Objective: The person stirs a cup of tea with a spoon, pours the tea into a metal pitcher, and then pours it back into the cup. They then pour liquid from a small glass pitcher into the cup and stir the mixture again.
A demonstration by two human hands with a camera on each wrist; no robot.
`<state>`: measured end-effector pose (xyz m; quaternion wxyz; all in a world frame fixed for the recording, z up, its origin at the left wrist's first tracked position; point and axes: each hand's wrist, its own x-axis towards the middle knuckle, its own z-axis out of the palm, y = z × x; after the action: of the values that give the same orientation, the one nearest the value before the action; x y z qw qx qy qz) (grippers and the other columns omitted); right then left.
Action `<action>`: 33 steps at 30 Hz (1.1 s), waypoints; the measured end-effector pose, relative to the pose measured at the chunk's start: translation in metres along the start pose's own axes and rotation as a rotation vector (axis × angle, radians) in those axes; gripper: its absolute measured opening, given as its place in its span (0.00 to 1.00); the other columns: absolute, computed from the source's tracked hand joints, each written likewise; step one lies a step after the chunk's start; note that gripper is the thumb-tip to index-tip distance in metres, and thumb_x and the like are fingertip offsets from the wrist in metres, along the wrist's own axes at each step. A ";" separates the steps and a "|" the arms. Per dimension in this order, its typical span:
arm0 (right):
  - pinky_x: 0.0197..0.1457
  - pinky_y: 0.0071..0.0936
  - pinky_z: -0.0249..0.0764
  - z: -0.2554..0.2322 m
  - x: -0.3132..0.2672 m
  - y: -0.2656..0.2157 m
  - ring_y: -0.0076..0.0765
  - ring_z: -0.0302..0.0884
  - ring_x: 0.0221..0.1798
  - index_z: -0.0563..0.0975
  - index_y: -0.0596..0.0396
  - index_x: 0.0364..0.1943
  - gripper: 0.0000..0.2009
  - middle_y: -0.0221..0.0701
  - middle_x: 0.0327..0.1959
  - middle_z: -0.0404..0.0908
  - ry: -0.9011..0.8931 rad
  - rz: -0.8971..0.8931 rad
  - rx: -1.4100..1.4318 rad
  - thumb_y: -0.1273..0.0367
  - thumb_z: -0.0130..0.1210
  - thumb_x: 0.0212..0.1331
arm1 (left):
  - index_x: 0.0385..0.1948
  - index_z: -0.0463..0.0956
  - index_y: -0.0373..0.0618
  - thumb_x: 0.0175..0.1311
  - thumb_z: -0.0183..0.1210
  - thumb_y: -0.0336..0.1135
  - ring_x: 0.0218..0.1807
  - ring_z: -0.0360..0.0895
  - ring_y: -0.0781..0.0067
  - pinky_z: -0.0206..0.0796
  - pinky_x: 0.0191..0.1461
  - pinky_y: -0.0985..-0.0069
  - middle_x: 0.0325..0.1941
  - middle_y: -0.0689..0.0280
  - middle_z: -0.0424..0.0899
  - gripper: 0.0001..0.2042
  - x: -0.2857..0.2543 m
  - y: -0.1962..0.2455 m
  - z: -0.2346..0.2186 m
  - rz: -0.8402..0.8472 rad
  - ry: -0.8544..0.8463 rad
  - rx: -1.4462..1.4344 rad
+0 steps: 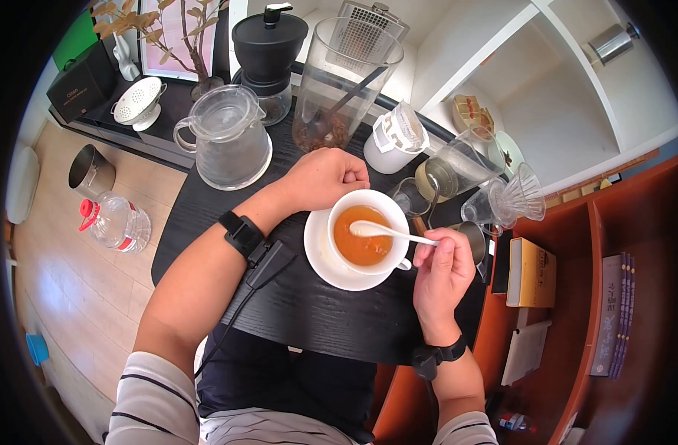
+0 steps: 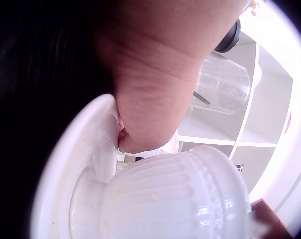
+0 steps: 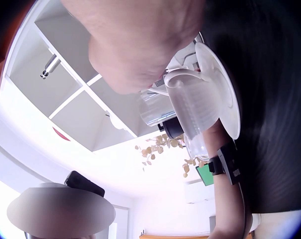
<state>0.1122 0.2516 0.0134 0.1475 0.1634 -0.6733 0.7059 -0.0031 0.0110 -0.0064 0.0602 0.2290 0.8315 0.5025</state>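
Note:
A white cup [image 2: 165,194] with a ribbed wall stands on a white saucer [image 1: 314,251]. Amber liquid [image 1: 360,251] fills much of the cup. My right hand [image 1: 443,276] pinches the handle of a white spoon [image 1: 400,234] between thumb and fingers, and the spoon's bowl lies in the liquid. Beyond the cup, my left hand [image 1: 328,178] has its fingers curled at the saucer's far rim and grips it there. In the left wrist view a fingertip shows on the inner side of that rim; the other fingers are hidden behind the hand.
Behind my left hand stand a glass server [image 1: 228,137], a black grinder [image 1: 270,48], a tall clear container [image 1: 320,96] and a white cup with a drip bag [image 1: 396,141]. Glassware [image 1: 458,159] crowds the right side. A red-brown shelf [image 1: 576,297] borders the table.

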 end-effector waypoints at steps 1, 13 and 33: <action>0.34 0.17 0.65 0.001 0.000 0.000 0.18 0.73 0.32 0.82 0.61 0.48 0.14 0.26 0.31 0.78 0.014 -0.007 -0.025 0.63 0.52 0.84 | 0.37 0.87 0.40 0.69 0.68 0.31 0.30 0.80 0.84 0.73 0.37 0.78 0.27 0.69 0.88 0.05 0.000 0.000 0.000 -0.004 -0.005 -0.010; 0.35 0.17 0.68 0.003 0.001 -0.004 0.17 0.73 0.31 0.82 0.61 0.47 0.15 0.26 0.28 0.78 0.007 0.137 -0.101 0.63 0.51 0.84 | 0.37 0.87 0.39 0.70 0.67 0.31 0.30 0.80 0.85 0.73 0.38 0.79 0.28 0.70 0.89 0.05 0.001 -0.002 0.001 -0.003 -0.003 -0.027; 0.34 0.18 0.66 0.003 0.001 -0.005 0.17 0.71 0.31 0.82 0.61 0.47 0.15 0.25 0.29 0.77 0.005 0.129 -0.109 0.63 0.51 0.84 | 0.37 0.87 0.40 0.70 0.67 0.31 0.30 0.81 0.84 0.73 0.38 0.78 0.28 0.69 0.89 0.05 0.000 0.001 0.000 -0.014 -0.005 -0.022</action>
<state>0.1133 0.2491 0.0186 0.1117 0.1097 -0.7195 0.6766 -0.0029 0.0115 -0.0061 0.0682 0.2238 0.8273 0.5107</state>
